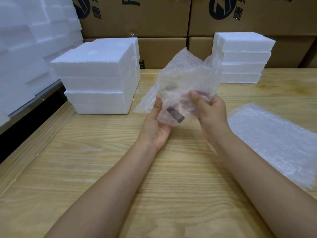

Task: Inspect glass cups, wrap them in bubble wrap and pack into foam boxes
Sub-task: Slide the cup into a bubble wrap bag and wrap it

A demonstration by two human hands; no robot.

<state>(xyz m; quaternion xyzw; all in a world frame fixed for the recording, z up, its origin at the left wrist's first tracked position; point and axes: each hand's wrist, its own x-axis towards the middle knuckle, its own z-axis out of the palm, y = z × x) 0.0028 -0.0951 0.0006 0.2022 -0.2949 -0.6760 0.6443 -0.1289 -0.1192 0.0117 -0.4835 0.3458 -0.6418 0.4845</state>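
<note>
Above the wooden table (103, 169), both my hands hold a crumpled sheet of bubble wrap (187, 74) bundled around a glass cup (175, 115). The cup shows only as a faint clear shape with a dark purplish part through the wrap. My left hand (157, 124) cradles the bundle from below and the left, thumb up along the wrap. My right hand (209, 110) grips the wrap on the right side, fingers curled into it. The sheet's loose top stands up above the hands.
Stacks of white foam boxes stand at the left (99, 79) and back right (241, 57). A pile of flat bubble wrap sheets (277, 140) lies at the right. Cardboard cartons (137, 16) line the back; more foam (25, 40) is piled at far left.
</note>
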